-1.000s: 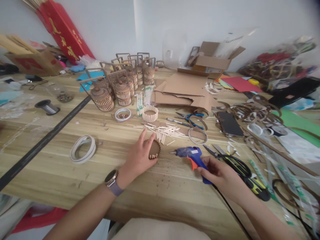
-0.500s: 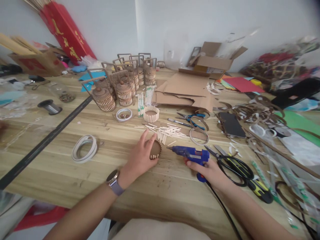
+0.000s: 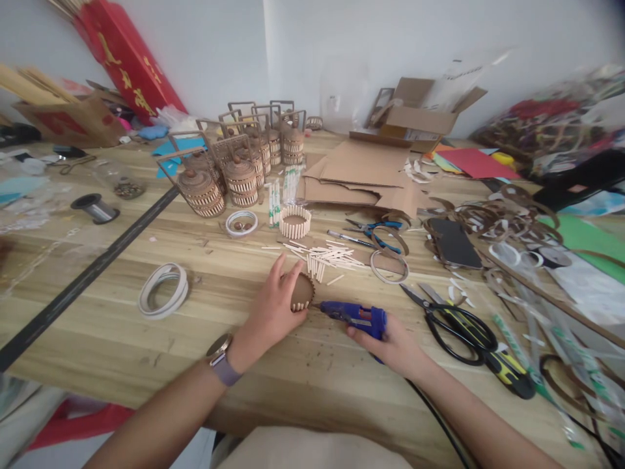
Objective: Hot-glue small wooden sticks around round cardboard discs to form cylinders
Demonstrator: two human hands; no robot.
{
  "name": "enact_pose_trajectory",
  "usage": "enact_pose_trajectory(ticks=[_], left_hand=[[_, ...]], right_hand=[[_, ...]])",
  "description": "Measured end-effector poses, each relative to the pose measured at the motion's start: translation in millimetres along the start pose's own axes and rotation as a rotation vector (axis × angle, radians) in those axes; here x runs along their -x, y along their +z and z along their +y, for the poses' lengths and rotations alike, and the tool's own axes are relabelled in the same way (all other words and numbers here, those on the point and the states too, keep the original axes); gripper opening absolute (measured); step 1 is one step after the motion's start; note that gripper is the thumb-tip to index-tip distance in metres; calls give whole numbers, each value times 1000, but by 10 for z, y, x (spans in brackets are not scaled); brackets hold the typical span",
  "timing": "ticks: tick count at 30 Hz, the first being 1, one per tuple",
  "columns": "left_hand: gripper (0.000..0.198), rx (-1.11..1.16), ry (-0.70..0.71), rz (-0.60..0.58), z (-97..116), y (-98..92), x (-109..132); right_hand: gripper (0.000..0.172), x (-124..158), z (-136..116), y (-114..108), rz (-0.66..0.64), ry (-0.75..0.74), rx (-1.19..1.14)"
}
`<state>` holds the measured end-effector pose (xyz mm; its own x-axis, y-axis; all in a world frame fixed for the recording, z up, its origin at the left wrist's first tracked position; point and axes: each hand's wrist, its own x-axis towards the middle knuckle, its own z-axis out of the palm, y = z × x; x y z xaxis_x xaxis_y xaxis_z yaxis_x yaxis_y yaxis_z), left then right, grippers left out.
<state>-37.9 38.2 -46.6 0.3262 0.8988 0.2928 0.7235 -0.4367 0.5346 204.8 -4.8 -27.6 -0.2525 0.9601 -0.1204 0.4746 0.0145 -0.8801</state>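
My left hand (image 3: 273, 303) steadies a small round cardboard base (image 3: 303, 291) by its edge, fingers curved around its far and near sides. Short wooden sticks stand along the rim of that base. In my right hand (image 3: 390, 342) is a blue hot glue gun (image 3: 354, 315), its nozzle pointing left at the right edge of the base; I cannot tell whether it touches. Just beyond lies a loose pile of short wooden sticks (image 3: 334, 255). Behind the pile stands a ring of upright sticks (image 3: 295, 223) around a cardboard disc.
Several small lidded baskets (image 3: 241, 179) with tall handles stand at the back. Paper strip rolls (image 3: 163, 291) lie to the left. On the right are black scissors (image 3: 454, 329), a utility knife (image 3: 510, 371), pliers (image 3: 374, 229) and a phone (image 3: 454, 242). The glue gun's cord (image 3: 439, 423) trails toward me.
My right hand has brought the glue gun left and slightly down, so its nozzle is now at the base's edge. My left hand stays almost still on the base.
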Motion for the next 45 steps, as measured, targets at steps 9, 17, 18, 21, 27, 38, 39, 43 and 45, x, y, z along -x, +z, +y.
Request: enact_pose_trajectory(ticks=[9,17,18,21,27,38,39,43,45], left_hand=[[94,-16,-28,15,20,-12,3],[94,-18,-35,8,22,-14,-2],[94,-17,-35,6,22,-14,-2],[95,-15,-36,3,22,-14,-3],[95,-9,-22,10,22,-14,1],[93,-18,-29,5,9,-6,-2],[92,-20,-28,5,9,-6,-1],[93,-19,-25,9,0,1,0],[94,-14,-17,13,-6,6,-2]], right_hand=[[22,-9,14,58,33,-62,130],[20,-46,36,111,34,-152,190],[19,-48,38,113,37,-160,194],[18,-51,41,116,49,-175,208],[20,-46,10,116,53,-164,239],[20,-47,19,119,58,-160,257],[20,-46,18,119,55,-162,259],[20,-44,19,126,56,-174,263],[19,-45,26,130,65,-173,263]])
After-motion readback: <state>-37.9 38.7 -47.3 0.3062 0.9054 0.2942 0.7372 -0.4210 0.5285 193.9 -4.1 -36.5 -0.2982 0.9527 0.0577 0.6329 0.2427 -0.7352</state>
